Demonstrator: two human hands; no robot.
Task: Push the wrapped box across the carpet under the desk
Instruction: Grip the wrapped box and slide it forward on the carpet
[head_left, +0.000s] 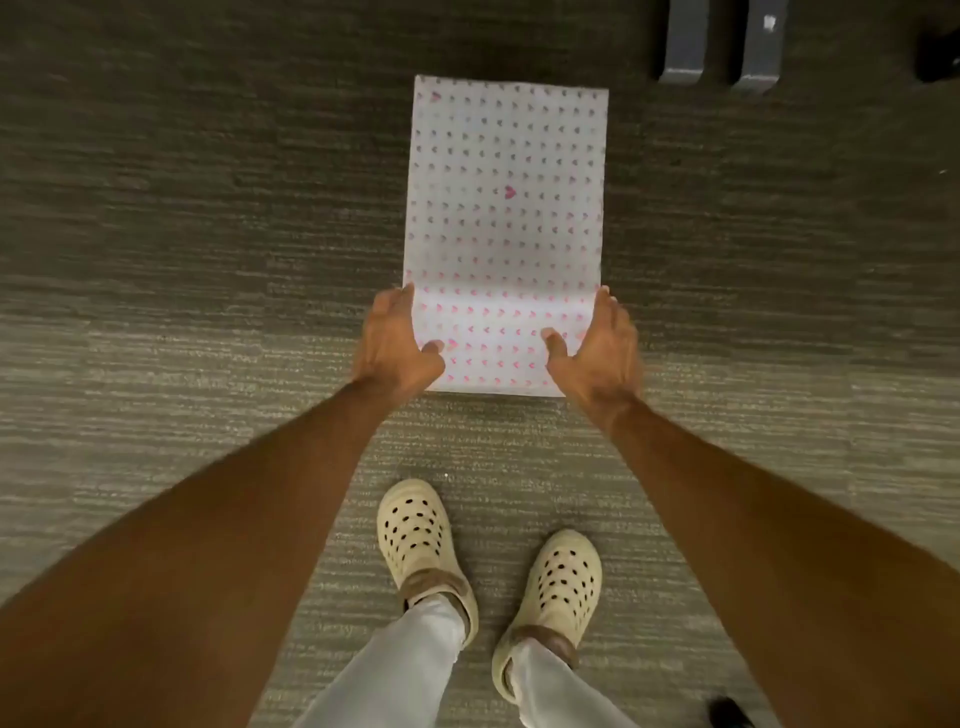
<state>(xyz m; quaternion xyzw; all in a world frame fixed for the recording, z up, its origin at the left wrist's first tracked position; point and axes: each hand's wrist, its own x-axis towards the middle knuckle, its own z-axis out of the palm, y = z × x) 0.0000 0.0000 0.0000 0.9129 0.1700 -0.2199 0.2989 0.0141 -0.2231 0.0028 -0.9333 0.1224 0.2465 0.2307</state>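
The wrapped box (506, 208), covered in white paper with small pink hearts, stands on the grey carpet (182, 260) straight ahead of me. Its far part lies in shadow. My left hand (397, 340) clasps the near left corner, fingers down the side and thumb on the near face. My right hand (597, 348) mirrors it on the near right corner. Both arms are stretched forward.
Two dark grey metal legs (685, 47) (761, 49) stand at the far right, with a dark shape (940, 52) beside them. My feet in cream clogs (415, 540) (558, 587) stand just behind the box. A small black object (730, 713) lies at the bottom right.
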